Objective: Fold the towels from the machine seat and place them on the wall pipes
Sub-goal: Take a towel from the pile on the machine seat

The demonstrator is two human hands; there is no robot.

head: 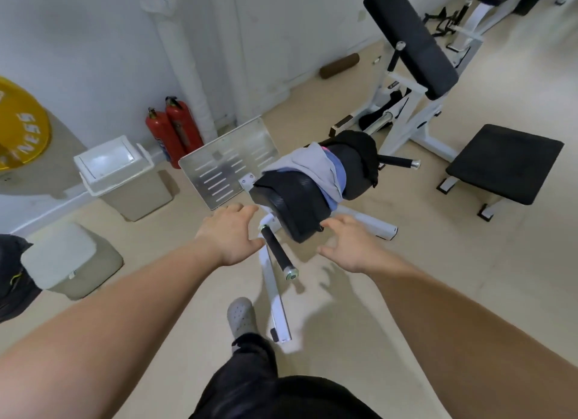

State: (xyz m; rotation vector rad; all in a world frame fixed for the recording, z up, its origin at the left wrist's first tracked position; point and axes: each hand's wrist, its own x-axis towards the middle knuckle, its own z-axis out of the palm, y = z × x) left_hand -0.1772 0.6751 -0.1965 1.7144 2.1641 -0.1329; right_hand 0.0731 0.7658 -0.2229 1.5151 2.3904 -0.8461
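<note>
A black padded machine seat [291, 206] stands in the middle of the floor. Draped over it lie a grey towel [308, 165], a blue towel [339, 173] under it, and a black towel [364, 146] further back; a bit of pink shows at the top. My left hand [230, 234] reaches out with relaxed fingers, just left of the seat's near end and above a black handle [278, 251]. My right hand [347, 243] is spread, fingers loosely bent, close to the seat's near right corner. Neither hand holds anything. White wall pipes [184, 59] run up the wall behind.
A metal foot plate [225, 165] tilts left of the seat. Two red fire extinguishers [173, 129] and two lidded bins [122, 174] stand by the wall. A black bench [506, 163] and another padded machine [409, 40] are to the right. My shoe [240, 315] is below.
</note>
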